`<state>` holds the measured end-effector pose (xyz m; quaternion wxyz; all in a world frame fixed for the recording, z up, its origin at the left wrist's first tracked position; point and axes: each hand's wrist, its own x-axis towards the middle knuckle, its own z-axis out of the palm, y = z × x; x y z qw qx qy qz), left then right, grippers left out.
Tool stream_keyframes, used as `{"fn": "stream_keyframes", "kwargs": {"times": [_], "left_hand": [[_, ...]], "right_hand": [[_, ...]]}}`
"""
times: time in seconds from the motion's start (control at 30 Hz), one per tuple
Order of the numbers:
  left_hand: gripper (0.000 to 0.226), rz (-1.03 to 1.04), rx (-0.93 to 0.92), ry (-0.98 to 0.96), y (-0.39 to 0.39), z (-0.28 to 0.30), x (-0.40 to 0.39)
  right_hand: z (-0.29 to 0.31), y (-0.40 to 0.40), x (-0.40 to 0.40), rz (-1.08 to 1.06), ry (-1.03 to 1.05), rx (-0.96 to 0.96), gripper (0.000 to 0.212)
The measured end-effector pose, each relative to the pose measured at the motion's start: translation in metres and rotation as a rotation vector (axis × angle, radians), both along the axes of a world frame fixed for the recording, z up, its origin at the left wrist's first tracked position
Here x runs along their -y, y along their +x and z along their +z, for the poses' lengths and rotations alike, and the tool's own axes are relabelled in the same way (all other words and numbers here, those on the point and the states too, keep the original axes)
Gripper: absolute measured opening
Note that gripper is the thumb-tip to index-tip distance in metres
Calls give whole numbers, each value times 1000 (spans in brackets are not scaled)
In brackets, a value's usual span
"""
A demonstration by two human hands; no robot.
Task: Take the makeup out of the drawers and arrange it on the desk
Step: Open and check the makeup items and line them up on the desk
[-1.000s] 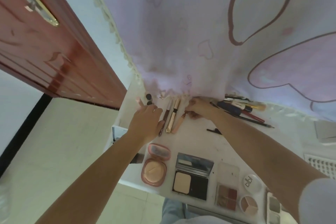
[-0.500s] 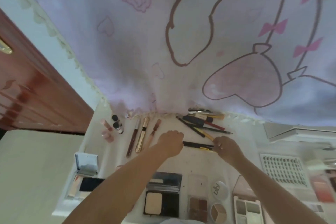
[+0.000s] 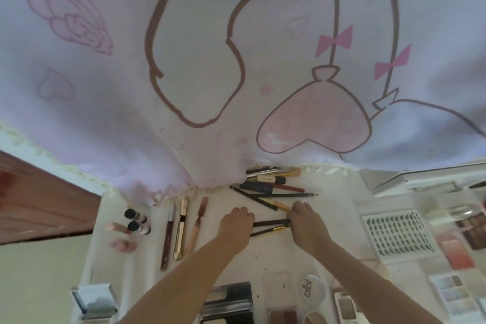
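While both hands are down on the white desk, two thin black pencils with gold ends are lying flat between them. The left hand is curled at the left ends of the pencils, with the knuckles seen from above. It cannot be told if the pencils are really pinched there, because the fingertips are hidden under the hand. The right hand is curled at the right ends of the same pencils, and its fingertips are hidden too. A yellow-handled pencil is touched by, or just beside, the top of the right hand.

Behind the hands, a loose pile of pens and brushes is seen at the back of the desk, partly under a hanging pink cloth with drawn hearts and bows. To the left, a dark red tube, a gold tube and a pale pink tube are laid side by side. Further left, two small bottles with black caps are seen near some pink pieces that are too blurry to name. On the right, a white tray of false lashes is lying flat. Along the near edge, a round white lid with letters and some flat powder cases are seen.
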<state>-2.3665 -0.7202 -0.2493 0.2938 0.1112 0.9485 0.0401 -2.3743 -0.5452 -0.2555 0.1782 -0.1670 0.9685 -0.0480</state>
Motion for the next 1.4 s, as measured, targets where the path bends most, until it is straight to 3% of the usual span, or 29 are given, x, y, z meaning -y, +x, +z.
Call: {"fn": "stream_keyframes", "kwargs": {"times": [0.03, 0.13, 0.2, 0.37, 0.47, 0.53, 0.93, 1.17, 1.4], "left_hand": [[27, -6, 5, 22, -1, 1, 1], [29, 11, 35, 137, -7, 14, 5], [31, -15, 22, 212, -10, 31, 8], [35, -59, -169, 276, -5, 76, 36], [32, 74, -229, 214, 1, 86, 88], [32, 126, -277, 187, 4, 93, 107], [30, -57, -246, 191, 19, 111, 63], [31, -10, -257, 186, 25, 106, 75], [31, -14, -227, 182, 25, 95, 74]], "right_hand": [[4, -1, -2, 49, 13, -38, 33], [30, -9, -4, 123, -67, -35, 19], [49, -18, -6, 128, -180, 15, 26], [114, -30, -17, -24, -460, 142, 21], [145, -38, -59, -296, -639, -25, 15], [154, -39, -71, -384, -723, -28, 12], [128, -26, 10, -122, -727, 160, 14], [123, -26, 14, -196, -837, 206, 16], [114, -27, 29, -141, -734, 240, 14]]}}
